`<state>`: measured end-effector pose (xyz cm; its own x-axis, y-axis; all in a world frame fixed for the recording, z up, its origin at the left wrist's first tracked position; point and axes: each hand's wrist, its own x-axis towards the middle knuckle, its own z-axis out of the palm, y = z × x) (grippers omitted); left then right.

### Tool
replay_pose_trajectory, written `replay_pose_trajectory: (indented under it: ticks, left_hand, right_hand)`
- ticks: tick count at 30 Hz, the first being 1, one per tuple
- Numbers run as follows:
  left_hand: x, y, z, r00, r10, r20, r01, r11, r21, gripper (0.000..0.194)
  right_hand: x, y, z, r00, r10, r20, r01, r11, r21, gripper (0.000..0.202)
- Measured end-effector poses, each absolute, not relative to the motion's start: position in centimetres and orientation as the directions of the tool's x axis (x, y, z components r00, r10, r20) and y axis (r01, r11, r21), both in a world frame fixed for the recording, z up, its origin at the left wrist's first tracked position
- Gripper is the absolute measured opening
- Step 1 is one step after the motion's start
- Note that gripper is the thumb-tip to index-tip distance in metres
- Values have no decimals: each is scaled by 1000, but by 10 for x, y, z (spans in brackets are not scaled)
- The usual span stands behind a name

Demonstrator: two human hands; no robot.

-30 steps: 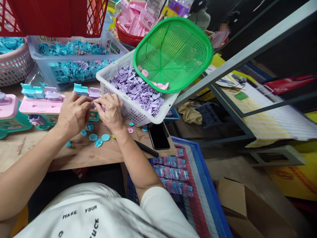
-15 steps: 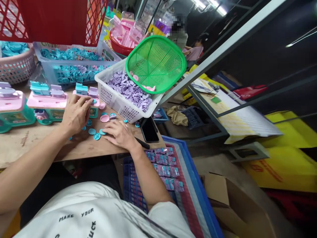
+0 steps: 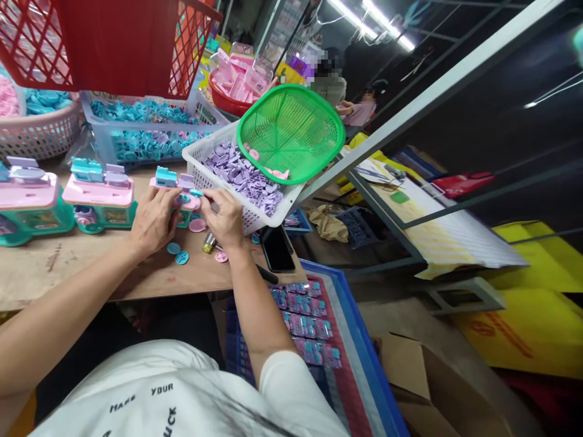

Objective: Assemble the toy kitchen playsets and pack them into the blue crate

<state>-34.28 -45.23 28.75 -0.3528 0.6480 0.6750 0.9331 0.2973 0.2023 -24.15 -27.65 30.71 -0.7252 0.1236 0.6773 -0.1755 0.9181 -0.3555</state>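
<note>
A dark phone (image 3: 277, 249) lies on the table (image 3: 91, 276). Right of the phone sits a crumpled brown bundle (image 3: 328, 223); lower right, an open cardboard box (image 3: 405, 364); well above and right, lit tube lights (image 3: 389, 25).

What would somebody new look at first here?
Probably the bright green basket, tipped up on the white basket of purple pieces. Next might be the big red basket at the top left. Then the row of pink-and-green toys on the table, with the left hand and right hand at its right end.
</note>
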Motion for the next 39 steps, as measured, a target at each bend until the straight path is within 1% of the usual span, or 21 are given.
replay_pose_trajectory:
  ticks: [4, 8, 11, 14, 19, 21, 25, 28, 31, 34, 36, 39]
  left_hand:
    - [-345, -453, 289, -370, 643, 671, 927, 306, 218, 55]
    - [-346, -453, 288, -347, 651, 675, 936, 291, 201, 51]
    - [-347, -451, 286, -346, 644, 682, 936, 289, 202, 47]
    - [-347, -450, 285, -357, 646, 675, 932, 294, 211, 48]
    - [-347, -451, 286, -378, 645, 664, 924, 302, 233, 54]
    - [-348, -451, 287, -374, 645, 666, 926, 295, 234, 55]
    - [-348, -452, 288, -348, 649, 676, 937, 261, 233, 50]
    - [-346, -454, 287, -333, 654, 679, 942, 256, 215, 47]
    - [-347, -453, 288, -323, 695, 642, 945, 278, 175, 46]
    - [-354, -452, 295, -315, 750, 582, 949, 264, 173, 47]
    - [-359, -456, 304, -272, 782, 561, 962, 210, 174, 48]
    - [-359, -476, 313, -240, 791, 563, 969, 164, 183, 48]
  right_hand:
    - [-272, -270, 300, -773, 93, 628, -140, 940, -312, 22]
    - [-275, -266, 294, -770, 43, 637, -167, 949, -266, 24]
    - [-272, -264, 294, -766, 18, 642, -202, 942, -268, 26]
    - [-272, -264, 292, -748, 25, 663, -206, 941, -268, 28]
    - [-275, -265, 291, -740, 17, 673, -175, 960, -217, 31]
    - [-274, -264, 292, -751, -9, 660, -178, 966, -189, 32]
    - [-268, -261, 299, -783, -110, 612, -228, 966, -118, 35]
    - [-263, -261, 302, -810, -142, 569, -240, 965, -101, 36]
    - [-261, -266, 303, -840, -90, 534, -190, 972, -135, 37]
    - [-259, -275, 305, -864, -1, 504, -107, 977, -182, 37]
    - [-253, -282, 309, -851, 50, 522, -77, 973, -219, 37]
    - [-234, -298, 310, -805, 95, 586, -94, 954, -284, 34]
